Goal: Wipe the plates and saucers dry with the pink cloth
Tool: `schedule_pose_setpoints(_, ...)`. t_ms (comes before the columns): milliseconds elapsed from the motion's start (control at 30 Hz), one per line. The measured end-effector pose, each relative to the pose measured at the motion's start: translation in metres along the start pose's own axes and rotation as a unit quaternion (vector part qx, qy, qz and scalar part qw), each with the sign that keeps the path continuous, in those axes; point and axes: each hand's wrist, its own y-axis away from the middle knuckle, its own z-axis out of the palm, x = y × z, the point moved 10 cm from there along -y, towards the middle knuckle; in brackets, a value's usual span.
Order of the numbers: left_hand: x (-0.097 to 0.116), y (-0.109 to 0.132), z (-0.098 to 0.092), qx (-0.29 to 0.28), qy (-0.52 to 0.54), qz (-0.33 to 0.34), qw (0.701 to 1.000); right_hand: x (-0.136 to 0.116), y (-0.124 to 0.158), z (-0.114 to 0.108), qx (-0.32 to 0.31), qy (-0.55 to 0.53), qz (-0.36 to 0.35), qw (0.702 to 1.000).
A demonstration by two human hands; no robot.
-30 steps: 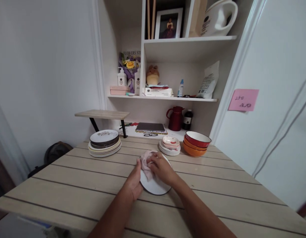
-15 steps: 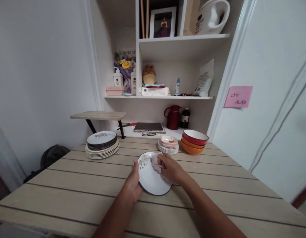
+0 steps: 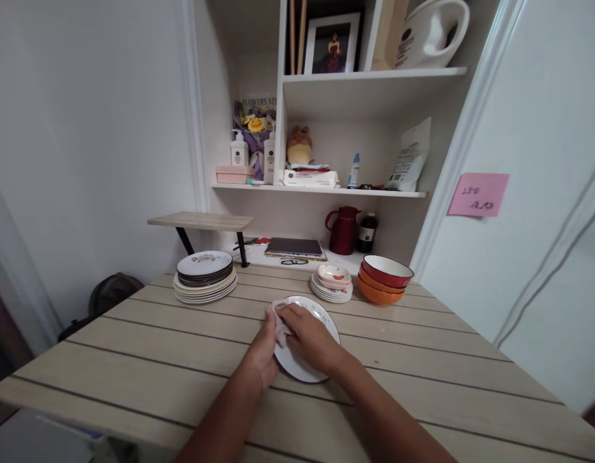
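A white plate [image 3: 304, 366] with a dark rim and a floral pattern is tilted over the wooden table [image 3: 182, 347]. My left hand [image 3: 263, 352] grips the plate's left edge, thumb up along the rim. Across the plate's face, my right hand [image 3: 310, 335] presses a pale pink cloth [image 3: 281, 329] against the upper left part, close to my left thumb. The fingers of my right hand are bent over the cloth, and part of the plate is hidden beneath that hand.
Stacked plates [image 3: 205, 276] stand at the back left beside a small raised shelf [image 3: 201, 222]. Behind the held plate are small dishes [image 3: 332, 284], with orange and red bowls [image 3: 384, 280] to their right. A red jug [image 3: 343, 230] stands farther back.
My right hand and the cloth have moved left across the plate to its left edge, near my left thumb. The plate appears turned, its pattern now at the upper right. The view has shifted slightly.
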Motion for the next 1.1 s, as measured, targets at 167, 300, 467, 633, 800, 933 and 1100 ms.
schedule_pose_setpoints(167, -0.005, -0.001, 0.001, -0.017, 0.026, -0.028, 0.999, 0.002, 0.024, -0.003, -0.121, -0.038, -0.029, 0.991)
schedule_pose_setpoints(300, -0.007, -0.003, -0.006, 0.01, 0.016, -0.036, 0.999, 0.043, 0.036, -0.011, -0.137, -0.03, 0.053, 0.989)
schedule_pose_setpoints(467, 0.0, -0.002, -0.008, 0.038, -0.011, -0.006, 0.999, 0.087, 0.028, -0.026, 0.009, 0.068, 0.192, 0.979)
schedule_pose_setpoints(633, 0.002, -0.003, 0.0, 0.01, -0.013, 0.005, 1.0, 0.069, 0.005, -0.011, 0.056, 0.098, 0.199, 0.973)
schedule_pose_setpoints(800, 0.0, -0.003, -0.005, 0.018, -0.028, 0.008, 0.999, 0.016, -0.002, 0.001, 0.011, 0.027, 0.044, 0.999)
schedule_pose_setpoints(933, -0.002, -0.001, -0.004, 0.017, -0.041, 0.005, 0.999, -0.003, 0.016, -0.005, -0.078, -0.011, -0.018, 0.997)
schedule_pose_setpoints(1100, -0.008, 0.001, -0.005, 0.027, -0.044, -0.036, 0.998, 0.015, 0.043, -0.015, -0.194, -0.046, -0.015, 0.98)
